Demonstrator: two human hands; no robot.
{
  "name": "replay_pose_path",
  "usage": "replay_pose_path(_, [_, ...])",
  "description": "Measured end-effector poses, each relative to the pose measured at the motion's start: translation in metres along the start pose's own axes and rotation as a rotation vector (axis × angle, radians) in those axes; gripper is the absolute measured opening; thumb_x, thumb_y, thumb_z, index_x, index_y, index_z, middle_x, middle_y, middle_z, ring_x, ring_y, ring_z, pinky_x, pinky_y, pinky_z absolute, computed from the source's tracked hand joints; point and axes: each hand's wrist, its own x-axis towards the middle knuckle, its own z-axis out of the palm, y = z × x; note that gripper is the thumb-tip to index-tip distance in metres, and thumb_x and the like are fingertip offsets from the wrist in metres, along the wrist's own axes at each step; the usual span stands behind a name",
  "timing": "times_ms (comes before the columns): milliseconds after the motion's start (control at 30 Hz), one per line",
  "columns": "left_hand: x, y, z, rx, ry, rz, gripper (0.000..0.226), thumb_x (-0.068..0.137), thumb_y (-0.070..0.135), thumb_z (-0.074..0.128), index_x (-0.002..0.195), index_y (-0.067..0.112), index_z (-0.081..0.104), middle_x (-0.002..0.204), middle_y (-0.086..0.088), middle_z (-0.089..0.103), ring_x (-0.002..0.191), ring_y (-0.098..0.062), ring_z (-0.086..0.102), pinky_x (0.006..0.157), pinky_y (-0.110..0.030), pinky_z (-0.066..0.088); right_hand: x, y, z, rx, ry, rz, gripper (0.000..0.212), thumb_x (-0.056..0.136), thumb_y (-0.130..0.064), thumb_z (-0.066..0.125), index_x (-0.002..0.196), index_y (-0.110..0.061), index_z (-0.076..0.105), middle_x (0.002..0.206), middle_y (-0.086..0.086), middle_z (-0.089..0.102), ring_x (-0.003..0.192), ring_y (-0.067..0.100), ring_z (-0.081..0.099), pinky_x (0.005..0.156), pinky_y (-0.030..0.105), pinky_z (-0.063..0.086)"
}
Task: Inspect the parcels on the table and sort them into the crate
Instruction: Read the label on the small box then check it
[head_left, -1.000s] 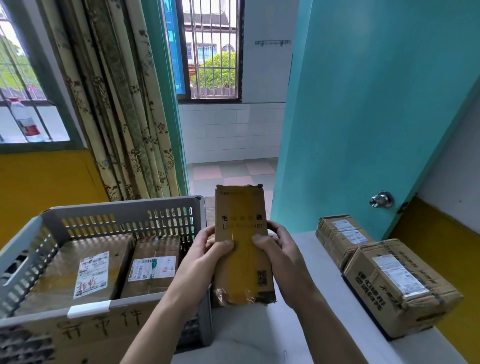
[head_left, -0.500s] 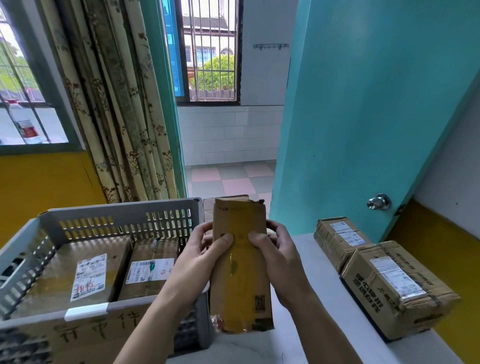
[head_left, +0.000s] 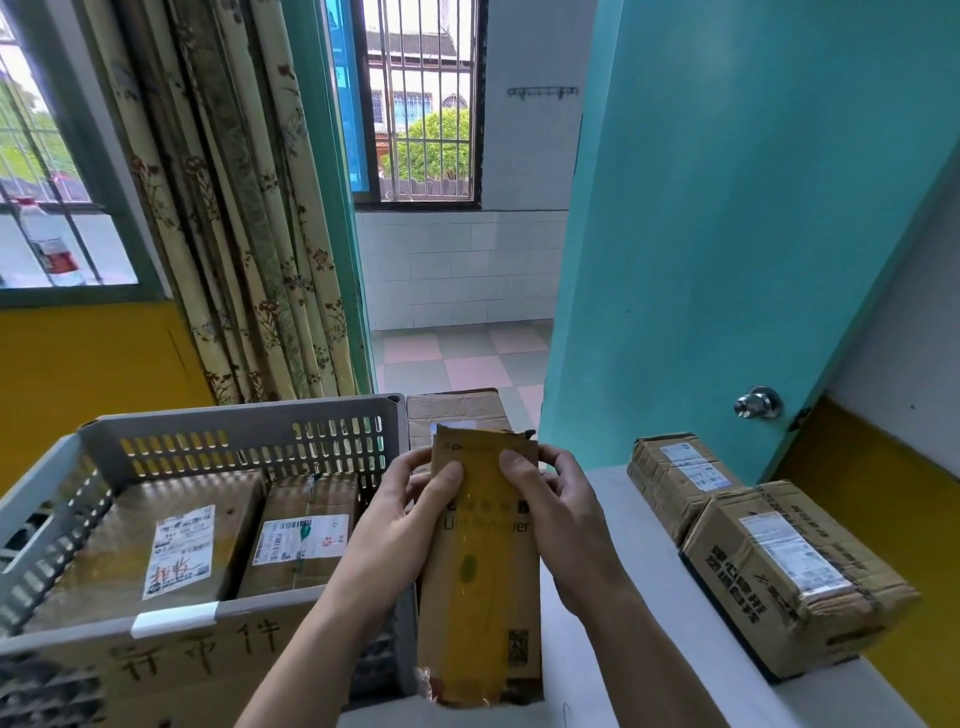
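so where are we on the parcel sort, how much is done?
Done: two labelled parcels lie flat in the grey crate. In hand: a tall narrow parcel held upright beside the crate, left hand and right hand gripping its upper half, printed face toward the camera, apparently being inspected. Left: two boxes on the table, plus one behind the crate's far corner.

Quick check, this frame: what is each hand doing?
Left hand: closed, gripping the tall taped parcel near its top.
Right hand: closed, gripping the same parcel's other side.
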Motion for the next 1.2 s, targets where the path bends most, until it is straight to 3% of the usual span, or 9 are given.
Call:
replay_pose_path(167, [0.000,0.000,0.000,-0.031,0.052,0.015,0.047,0.091,0.051,0.060,0.130,0.027,0.060,0.104,0.001,0.080,0.091,-0.017,0.078,0.074,-0.031,0.062,-0.004,0.002,0.001,-0.012,-0.075,-0.009,0.071,0.073,-0.079,0.061,0.131,-0.040,0.045,0.113,-0.011,0.070,0.097,0.009,0.072,0.075,0.027,0.062])
replay_pose_path(333, [0.003,0.005,-0.003,-0.050,0.083,-0.039,0.035,0.094,0.049,0.060,0.121,0.026,0.063,0.098,-0.002,0.080,0.085,-0.017,0.078,0.062,-0.023,0.059,-0.009,0.004,-0.004,-0.007,-0.159,0.011,0.058,0.070,-0.070,0.068,0.120,-0.047,0.053,0.114,-0.015,0.072,0.100,0.010,0.073,0.080,0.031,0.063])
replay_pose_path(467, [0.001,0.001,0.001,0.246,0.213,0.073,0.047,0.095,0.043,0.066,0.135,0.033,0.045,0.115,0.006,0.063,0.095,-0.004,0.063,0.065,-0.017,0.050,-0.008,0.007,0.000,-0.281,0.003,-0.036,0.099,0.054,-0.100,0.050,0.136,-0.045,0.040,0.139,-0.013,0.056,0.123,0.016,0.060,0.096,0.039,0.058])
replay_pose_path(567, [0.000,0.000,0.005,0.297,0.261,0.106,0.026,0.102,0.032,0.059,0.125,0.031,0.046,0.106,0.016,0.058,0.100,-0.008,0.062,0.067,-0.017,0.044,-0.010,0.002,0.001,-0.265,0.059,-0.045,0.061,0.080,-0.073,0.052,0.129,-0.038,0.042,0.121,-0.017,0.057,0.108,0.007,0.059,0.080,0.014,0.054])
replay_pose_path(667, [-0.001,0.004,0.005,0.301,0.207,0.068,0.034,0.096,0.052,0.057,0.120,0.031,0.045,0.107,0.016,0.061,0.098,-0.004,0.062,0.067,-0.016,0.048,-0.006,0.005,-0.004,-0.265,0.073,-0.067,0.019,0.099,-0.040,0.058,0.116,-0.034,0.051,0.105,-0.022,0.060,0.091,-0.006,0.059,0.060,0.004,0.047])
replay_pose_path(833, [-0.004,0.008,-0.001,0.218,0.095,0.008,0.063,0.072,0.064,0.065,0.122,0.033,0.042,0.111,0.020,0.059,0.093,-0.003,0.066,0.067,-0.018,0.051,-0.002,0.006,-0.006,-0.169,0.098,-0.107,0.007,0.097,-0.036,0.064,0.100,-0.031,0.061,0.097,-0.011,0.072,0.087,0.008,0.071,0.069,0.020,0.058])
replay_pose_path(933, [-0.003,0.004,-0.005,0.101,0.071,-0.025,0.061,0.072,0.058,0.070,0.121,0.030,0.049,0.117,0.007,0.071,0.087,-0.011,0.077,0.062,-0.025,0.059,0.001,0.009,-0.004,-0.008,-0.033,-0.011,0.032,0.089,-0.048,0.061,0.115,-0.029,0.056,0.102,-0.007,0.074,0.093,0.007,0.073,0.072,0.025,0.058])
replay_pose_path(1033, [-0.005,0.003,-0.004,0.098,0.024,-0.015,0.061,0.074,0.055,0.070,0.124,0.027,0.050,0.118,0.006,0.073,0.086,-0.011,0.078,0.061,-0.025,0.059,0.000,0.015,-0.003,0.229,-0.132,0.097,0.053,0.082,-0.042,0.055,0.128,-0.017,0.053,0.104,0.006,0.076,0.097,0.023,0.075,0.080,0.043,0.061])
replay_pose_path(1200, [-0.004,0.000,-0.008,0.088,-0.053,-0.044,0.062,0.078,0.057,0.068,0.132,0.037,0.045,0.125,0.005,0.068,0.093,-0.010,0.077,0.068,-0.027,0.062,0.003,0.014,0.000,0.188,-0.056,0.056,0.030,0.099,-0.035,0.056,0.125,-0.020,0.056,0.101,0.005,0.077,0.090,0.022,0.076,0.073,0.039,0.062])
